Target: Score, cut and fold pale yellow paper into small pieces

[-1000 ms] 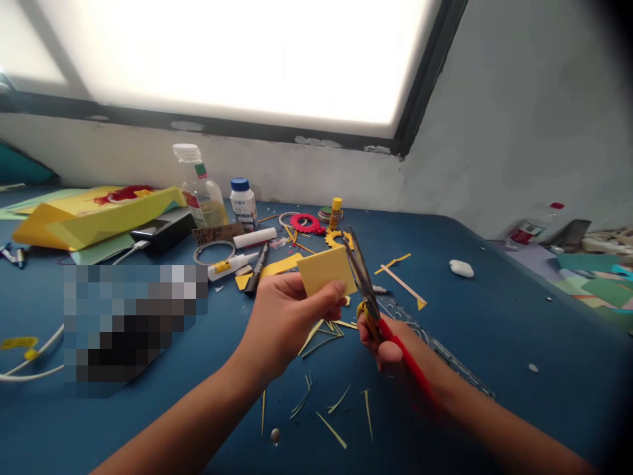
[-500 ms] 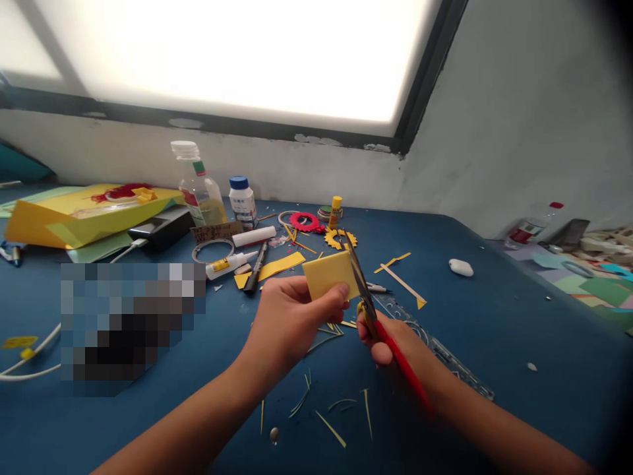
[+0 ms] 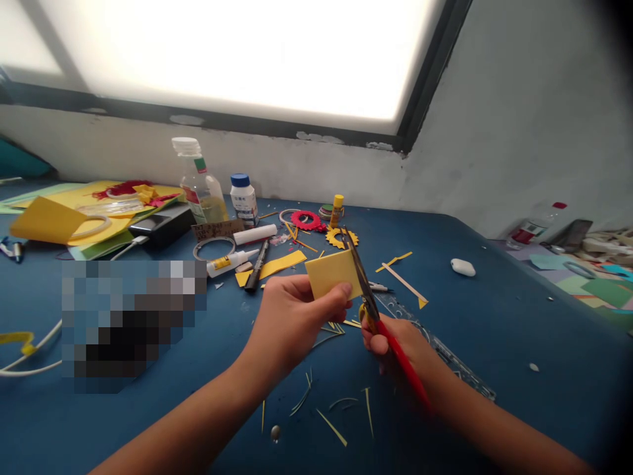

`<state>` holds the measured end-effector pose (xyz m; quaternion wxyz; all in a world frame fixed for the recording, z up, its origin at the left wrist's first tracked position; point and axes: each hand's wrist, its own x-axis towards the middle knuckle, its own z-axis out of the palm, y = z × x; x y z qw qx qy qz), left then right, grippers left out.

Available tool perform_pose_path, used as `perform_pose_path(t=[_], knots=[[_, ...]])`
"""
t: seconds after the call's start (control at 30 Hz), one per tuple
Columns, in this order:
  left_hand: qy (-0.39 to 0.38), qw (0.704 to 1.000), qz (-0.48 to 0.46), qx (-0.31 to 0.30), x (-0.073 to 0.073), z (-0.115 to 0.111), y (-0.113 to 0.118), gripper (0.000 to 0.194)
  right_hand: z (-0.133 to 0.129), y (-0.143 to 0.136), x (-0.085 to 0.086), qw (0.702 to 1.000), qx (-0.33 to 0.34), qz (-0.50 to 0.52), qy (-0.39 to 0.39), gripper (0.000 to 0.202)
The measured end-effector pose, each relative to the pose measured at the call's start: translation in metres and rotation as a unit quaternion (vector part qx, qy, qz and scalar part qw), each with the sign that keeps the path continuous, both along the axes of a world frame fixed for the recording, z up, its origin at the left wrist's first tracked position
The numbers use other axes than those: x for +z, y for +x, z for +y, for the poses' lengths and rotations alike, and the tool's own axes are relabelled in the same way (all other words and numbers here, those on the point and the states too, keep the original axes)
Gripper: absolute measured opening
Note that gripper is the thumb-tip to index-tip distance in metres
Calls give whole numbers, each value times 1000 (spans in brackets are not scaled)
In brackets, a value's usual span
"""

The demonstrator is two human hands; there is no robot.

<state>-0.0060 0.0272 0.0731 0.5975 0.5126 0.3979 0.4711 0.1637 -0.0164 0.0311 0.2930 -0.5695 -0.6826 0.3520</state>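
Paper (image 3: 330, 270), yellow, was found between the two hands, raised over the table (image 3: 217, 439), its right edge at the scissor blades.

Both forearms reached in from the lower corners and converged ahead of the body. The left hand (image 3: 291, 320) gripped the paper near its lower edge, thumb flat on the near face, fingers curled behind. The right hand (image 3: 409, 338) was closed about the scissors (image 3: 370, 309), with its thumb low by the red handle. Exact seating of its fingers in the loops could not be told.

The scissors leaned up and away from the right hand, tips a little apart. Whether the blades had bitten into the paper could not be confirmed. For a clean edge, the cut was judged to call for a taut sheet, blades square to its face, and a slow close with the paper seated near the pivot. The left hand was best used to turn the sheet into the blades while the right wrist held its angle. The left thumb lay close to the cutting side; drawing it back a little would have lowered the risk of a nick. With no support beneath, the sheet was judged liable to flex.

The ruler (image 3: 459, 367) lay beyond and beside the right hand; the marker (image 3: 258, 265) lay past the left. Slivers (image 3: 331, 427) lay on the near side, below and between the hands.
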Motion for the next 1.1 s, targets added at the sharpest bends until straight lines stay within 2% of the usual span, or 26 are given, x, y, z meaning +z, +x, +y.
perform_pose_path(t=[0.17, 0.3, 0.4, 0.57, 0.73, 0.87, 1.0, 1.1], knots=[[-3, 1000, 0, -1, 0, -1, 0, 14, 2, 1, 1, 1000, -11, 29, -5, 73], [-10, 1000, -3, -11, 1, -1, 0, 13, 5, 4, -2, 992, -23, 115, -50, 67], [-9, 999, -13, -36, 1, 0, -1, 14, 7, 3, -3, 971, -26, 219, -92, 61], [-41, 996, -6, -82, -1, 3, -1, 15, 11, 1, 1, 932, -14, 352, -88, 42], [-59, 987, 45, -142, -10, 6, 2, 15, 15, 2, 9, 920, -21, 378, -100, 31], [-65, 974, 65, -206, -16, 9, 2, 15, 16, 2, 8, 923, -48, 371, -93, 28], [-55, 963, 63, -254, -15, 15, -1, 19, 19, 3, 3, 925, -54, 368, -81, 26], [-50, 963, 67, -255, -12, 18, -4, 24, 21, 5, 2, 923, -65, 372, -75, 25]])
